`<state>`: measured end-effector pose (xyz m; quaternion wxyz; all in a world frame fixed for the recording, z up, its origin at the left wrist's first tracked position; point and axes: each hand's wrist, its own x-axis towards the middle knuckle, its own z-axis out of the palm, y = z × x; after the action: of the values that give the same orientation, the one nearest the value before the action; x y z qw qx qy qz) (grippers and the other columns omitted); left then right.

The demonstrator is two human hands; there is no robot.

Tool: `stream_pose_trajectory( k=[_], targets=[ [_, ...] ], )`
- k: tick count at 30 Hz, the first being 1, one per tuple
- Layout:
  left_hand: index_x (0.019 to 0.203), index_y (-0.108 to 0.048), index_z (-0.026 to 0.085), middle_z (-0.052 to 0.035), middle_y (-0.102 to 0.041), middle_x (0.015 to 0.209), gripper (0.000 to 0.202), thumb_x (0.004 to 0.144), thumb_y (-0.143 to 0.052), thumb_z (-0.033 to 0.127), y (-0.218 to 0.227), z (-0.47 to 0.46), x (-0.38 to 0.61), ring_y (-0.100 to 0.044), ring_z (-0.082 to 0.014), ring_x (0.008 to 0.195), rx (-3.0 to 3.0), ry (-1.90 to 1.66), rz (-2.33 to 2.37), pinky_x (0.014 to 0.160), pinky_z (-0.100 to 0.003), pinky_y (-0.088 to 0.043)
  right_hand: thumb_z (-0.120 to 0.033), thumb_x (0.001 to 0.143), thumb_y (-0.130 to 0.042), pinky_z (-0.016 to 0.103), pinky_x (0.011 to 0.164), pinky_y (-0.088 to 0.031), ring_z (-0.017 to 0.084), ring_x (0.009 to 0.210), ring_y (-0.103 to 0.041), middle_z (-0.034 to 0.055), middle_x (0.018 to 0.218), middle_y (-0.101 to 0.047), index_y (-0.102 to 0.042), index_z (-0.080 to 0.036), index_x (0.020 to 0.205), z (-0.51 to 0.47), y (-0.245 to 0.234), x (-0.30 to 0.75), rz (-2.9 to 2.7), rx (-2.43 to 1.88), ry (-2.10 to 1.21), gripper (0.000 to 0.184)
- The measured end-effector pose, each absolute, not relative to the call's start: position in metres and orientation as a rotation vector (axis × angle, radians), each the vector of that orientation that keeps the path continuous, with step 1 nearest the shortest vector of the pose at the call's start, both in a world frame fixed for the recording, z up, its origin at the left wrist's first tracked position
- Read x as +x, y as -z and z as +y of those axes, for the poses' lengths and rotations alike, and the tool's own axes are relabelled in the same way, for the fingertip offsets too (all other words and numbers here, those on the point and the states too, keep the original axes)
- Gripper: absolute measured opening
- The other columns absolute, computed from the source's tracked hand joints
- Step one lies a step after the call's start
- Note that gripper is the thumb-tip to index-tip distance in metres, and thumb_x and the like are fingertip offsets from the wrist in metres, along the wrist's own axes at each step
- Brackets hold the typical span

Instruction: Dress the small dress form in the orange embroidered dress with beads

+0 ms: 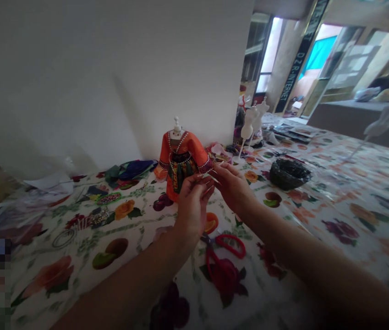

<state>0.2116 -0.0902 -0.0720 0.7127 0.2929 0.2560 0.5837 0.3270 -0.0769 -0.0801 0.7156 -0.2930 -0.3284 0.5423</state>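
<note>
Dress: an orange doll-size dress (180,160) is worn on a small white form, stood upright on the floral table (352,183) near the wall, just behind both hands.
Left hand (191,201): raised before the skirt, with the fingers drawn into a tight pinch. What is pinched is too small to tell.
Right hand (232,185): brought against the left's fingertips beside the sleeve and likewise pinched shut, probably so that fine work is steadied.
Scissors (227,252): red-handled and laid flat below the wrists, seemingly within easy reach.
Dark bowl (288,173): set apart to the right.
Further off: fabric scraps (130,170) are heaped at the left, and bare white forms (249,123) are stood behind.
</note>
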Motion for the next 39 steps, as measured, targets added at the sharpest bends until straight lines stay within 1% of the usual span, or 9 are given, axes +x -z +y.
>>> stream_pose_trajectory(
  k=[5,12,21,26,32,36,39],
  targets=[
    [0.092,-0.060,0.019,-0.0024,-0.073,0.095,0.025,0.070,-0.067,0.009,0.0750,-0.0892,0.2104,-0.070,-0.0156,0.092,0.649,-1.297,0.567,0.091,-0.032,-0.051,-0.028,0.074,-0.082,0.028,0.078,-0.049,0.013,0.079,-0.063,-0.0023,0.082,-0.067,-0.065,-0.022,0.076,-0.0778,0.0760,0.3250,-0.732,-0.694,-1.174,0.017],
    [0.092,-0.060,0.019,-0.0033,-0.073,0.095,0.026,0.070,-0.068,0.009,0.0772,-0.0882,0.2101,-0.070,-0.0166,0.092,0.615,-1.299,0.544,0.093,-0.034,-0.051,-0.026,0.074,-0.081,0.027,0.076,-0.049,0.012,0.078,-0.062,-0.0021,0.082,-0.068,-0.068,-0.022,0.077,-0.0740,0.0804,0.3230,-0.756,-0.670,-1.131,0.014],
    [0.090,-0.060,0.019,-0.0018,-0.072,0.088,0.024,0.071,-0.069,0.009,0.0780,-0.0875,0.2080,-0.070,-0.0156,0.087,0.594,-1.291,0.542,0.088,-0.032,-0.051,-0.026,0.070,-0.083,0.024,0.070,-0.047,0.010,0.072,-0.058,-0.0036,0.078,-0.066,-0.067,-0.021,0.072,-0.0756,0.0765,0.3195,-0.720,-0.692,-1.150,0.016],
    [0.089,-0.060,0.020,-0.0009,-0.072,0.089,0.024,0.070,-0.070,0.009,0.0766,-0.0873,0.2096,-0.070,-0.0152,0.088,0.588,-1.279,0.523,0.089,-0.032,-0.050,-0.023,0.069,-0.082,0.025,0.072,-0.048,0.011,0.075,-0.060,-0.0033,0.080,-0.066,-0.070,-0.022,0.079,-0.0715,0.0781,0.3193,-0.702,-0.704,-1.117,0.015],
    [0.090,-0.060,0.020,-0.0003,-0.072,0.089,0.023,0.071,-0.068,0.010,0.0740,-0.0883,0.2105,-0.070,-0.0154,0.088,0.596,-1.267,0.521,0.088,-0.032,-0.050,-0.022,0.069,-0.081,0.025,0.066,-0.045,0.010,0.069,-0.057,-0.0036,0.076,-0.065,-0.069,-0.022,0.079,-0.0687,0.0787,0.3205,-0.727,-0.719,-1.082,0.015],
    [0.090,-0.060,0.020,-0.0023,-0.073,0.089,0.022,0.072,-0.068,0.011,0.0737,-0.0877,0.2106,-0.070,-0.0166,0.089,0.605,-1.255,0.541,0.088,-0.032,-0.049,-0.021,0.068,-0.081,0.026,0.066,-0.046,0.011,0.071,-0.059,-0.0029,0.080,-0.066,-0.066,-0.022,0.082,-0.0693,0.0764,0.3197,-0.708,-0.723,-1.084,0.021],
    [0.089,-0.060,0.020,-0.0023,-0.072,0.088,0.021,0.071,-0.068,0.012,0.0740,-0.0865,0.2106,-0.070,-0.0168,0.089,0.608,-1.254,0.535,0.087,-0.032,-0.048,-0.021,0.067,-0.081,0.027,0.067,-0.047,0.012,0.072,-0.060,-0.0032,0.083,-0.067,-0.065,-0.024,0.089,-0.0689,0.0764,0.3194,-0.684,-0.727,-1.084,0.028]
  ],
)
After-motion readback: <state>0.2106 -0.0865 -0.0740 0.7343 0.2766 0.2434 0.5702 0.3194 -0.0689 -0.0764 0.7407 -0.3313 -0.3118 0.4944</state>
